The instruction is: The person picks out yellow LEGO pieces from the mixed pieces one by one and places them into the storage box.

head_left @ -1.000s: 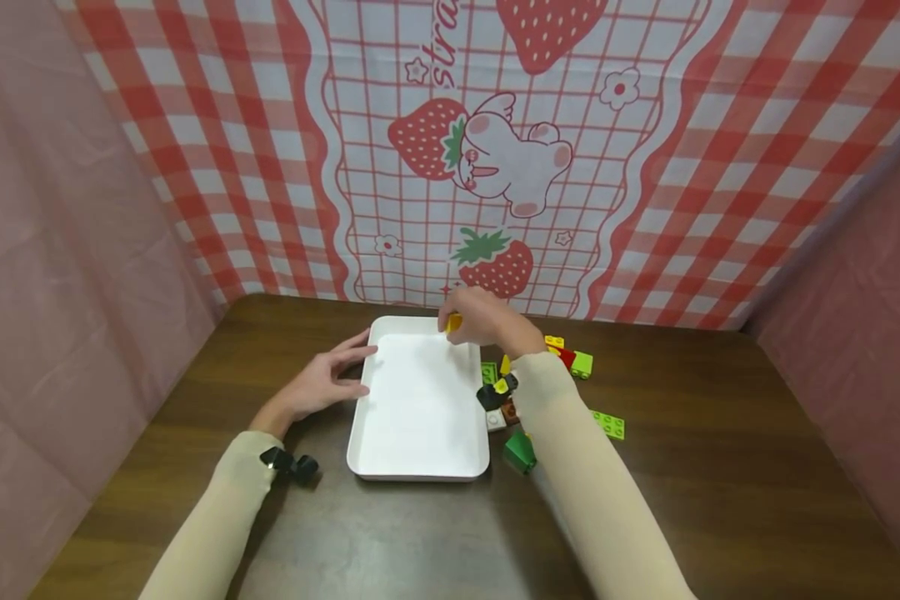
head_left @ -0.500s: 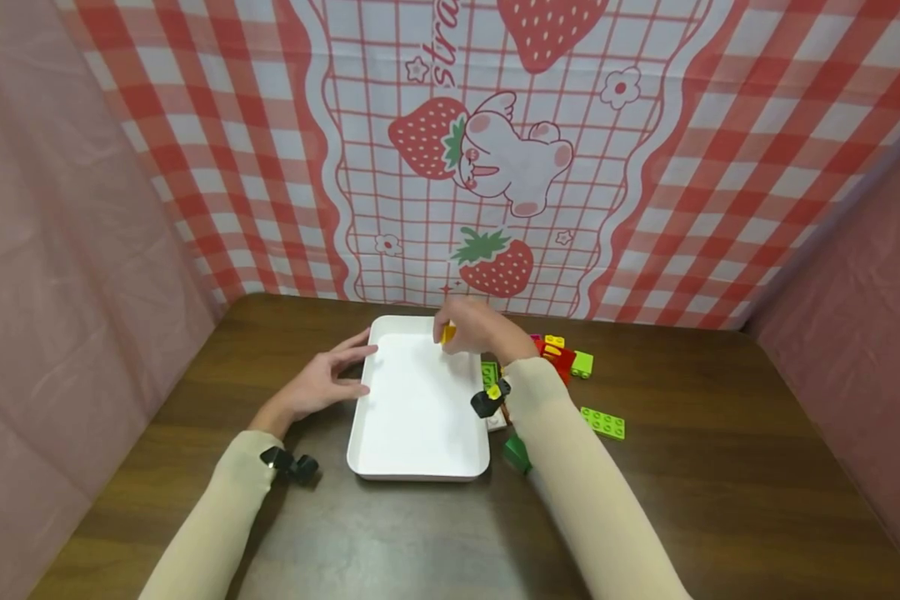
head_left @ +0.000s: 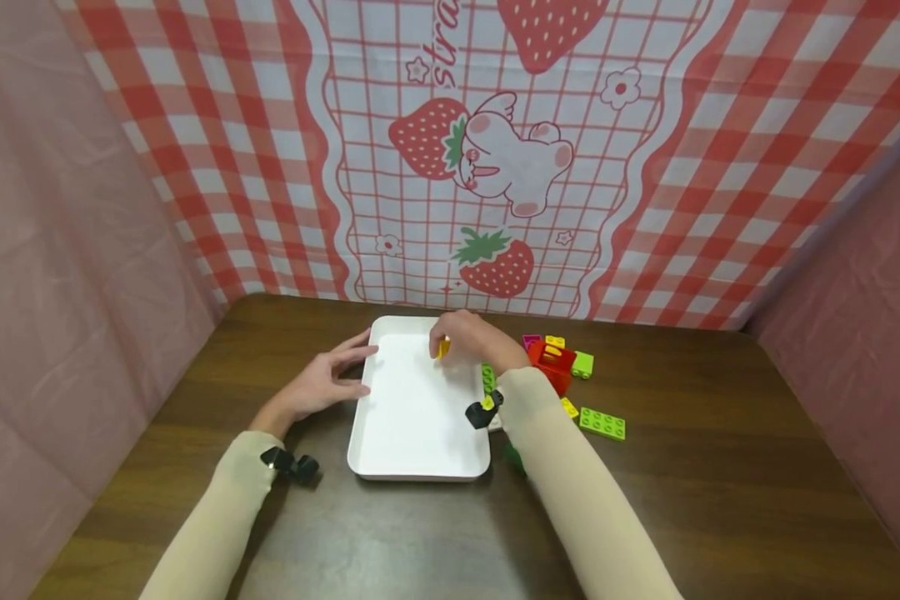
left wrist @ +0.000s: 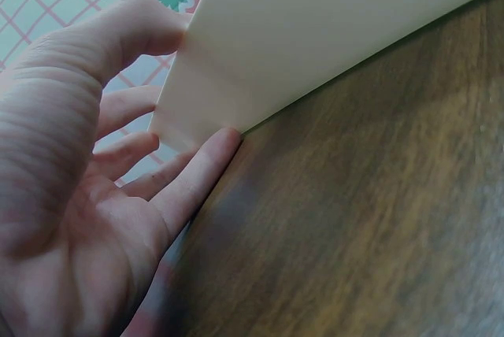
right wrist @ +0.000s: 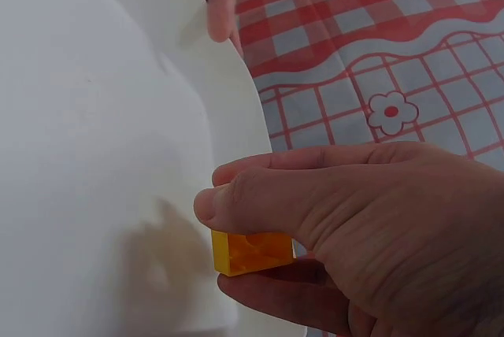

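Observation:
A white rectangular tray [head_left: 412, 417] lies on the table, and no pieces show on its floor. Along its left wall rests my left hand [head_left: 318, 385], fingers spread and touching the rim; the left wrist view shows the fingertips against the tray's outer wall [left wrist: 260, 46]. Over the tray's far right part, my right hand [head_left: 471, 340] pinches a small yellow toy brick [right wrist: 252, 252] between thumb and fingers. That brick hangs above the tray floor, with a shadow below it, and the fingers hide part of it.
Right of the tray lie several toy bricks, partly behind the right forearm: a red piece with a handle [head_left: 552, 367], a lime plate [head_left: 602, 423], a lime brick [head_left: 582, 365] and a dark green piece [head_left: 513, 457]. A checked cloth [head_left: 645, 275] hangs behind the table.
My right hand has moved nearer and slightly left over the tray, carrying the yellow brick. More of the red piece now shows beside the forearm. The left hand and the tray stay put.

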`<state>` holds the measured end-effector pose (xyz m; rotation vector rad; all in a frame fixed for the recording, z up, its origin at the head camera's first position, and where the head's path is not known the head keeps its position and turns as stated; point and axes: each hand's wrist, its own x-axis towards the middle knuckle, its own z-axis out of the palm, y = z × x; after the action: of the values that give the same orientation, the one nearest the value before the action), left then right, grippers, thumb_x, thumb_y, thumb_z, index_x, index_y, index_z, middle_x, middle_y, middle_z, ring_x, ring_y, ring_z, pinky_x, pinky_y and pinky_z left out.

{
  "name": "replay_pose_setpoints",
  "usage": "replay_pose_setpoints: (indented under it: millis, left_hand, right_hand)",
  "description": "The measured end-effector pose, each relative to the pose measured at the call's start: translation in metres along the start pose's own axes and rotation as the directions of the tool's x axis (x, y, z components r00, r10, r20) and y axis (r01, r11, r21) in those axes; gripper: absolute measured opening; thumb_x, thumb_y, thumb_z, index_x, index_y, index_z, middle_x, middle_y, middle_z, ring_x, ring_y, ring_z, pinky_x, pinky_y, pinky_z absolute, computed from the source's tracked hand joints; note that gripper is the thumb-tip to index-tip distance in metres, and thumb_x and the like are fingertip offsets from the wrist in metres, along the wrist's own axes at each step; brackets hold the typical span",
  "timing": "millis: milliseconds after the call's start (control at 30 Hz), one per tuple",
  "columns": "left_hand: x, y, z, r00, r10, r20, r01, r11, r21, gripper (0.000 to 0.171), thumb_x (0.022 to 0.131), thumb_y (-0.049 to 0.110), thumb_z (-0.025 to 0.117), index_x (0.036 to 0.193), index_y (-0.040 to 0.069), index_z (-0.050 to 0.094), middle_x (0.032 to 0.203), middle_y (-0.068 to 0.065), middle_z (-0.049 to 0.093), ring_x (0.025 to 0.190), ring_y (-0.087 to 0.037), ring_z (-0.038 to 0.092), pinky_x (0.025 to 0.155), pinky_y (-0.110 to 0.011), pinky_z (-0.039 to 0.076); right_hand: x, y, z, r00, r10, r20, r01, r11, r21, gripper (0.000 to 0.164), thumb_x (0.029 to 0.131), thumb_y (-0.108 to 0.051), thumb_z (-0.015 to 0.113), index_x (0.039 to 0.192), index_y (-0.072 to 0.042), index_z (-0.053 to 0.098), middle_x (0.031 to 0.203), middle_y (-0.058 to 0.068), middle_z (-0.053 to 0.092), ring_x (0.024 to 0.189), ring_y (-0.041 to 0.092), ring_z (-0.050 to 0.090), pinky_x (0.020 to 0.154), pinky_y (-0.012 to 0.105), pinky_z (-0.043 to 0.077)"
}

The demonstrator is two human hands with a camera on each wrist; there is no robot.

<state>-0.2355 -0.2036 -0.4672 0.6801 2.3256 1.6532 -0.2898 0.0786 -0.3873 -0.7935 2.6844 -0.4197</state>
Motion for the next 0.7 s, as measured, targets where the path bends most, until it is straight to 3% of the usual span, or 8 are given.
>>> replay_pose_setpoints:
  millis: [300,700]
  left_hand:
    - [0.001,-0.001,0.000,1.000,0.005,0.001,-0.005,1.000,0.000,0.069,0.086,0.005,0.077,0.148,0.002,0.046,0.170,-0.006,0.017,0.147,-0.034,0.032,0.102,-0.054,0.047]
    - [0.000,0.001,0.000,1.000,0.006,0.003,-0.006,1.000,0.001,0.070,0.086,0.006,0.077,0.148,0.003,0.047,0.170,-0.006,0.017,0.147,-0.034,0.031,0.102,-0.055,0.047]
  right_hand:
    - [0.002,-0.005,0.007,0.999,0.044,0.029,-0.044,0.999,-0.016,0.009,0.086,-0.014,0.078,0.092,-0.020,0.077,0.111,-0.002,0.067,0.105,0.021,0.051,0.091,0.038,0.055]
    - [0.003,-0.006,0.012,0.997,0.013,0.082,-0.002,0.992,-0.125,0.006,0.083,-0.016,0.081,0.083,-0.020,0.077,0.105,-0.002,0.067,0.099,0.020,0.054,0.092,0.038,0.052]
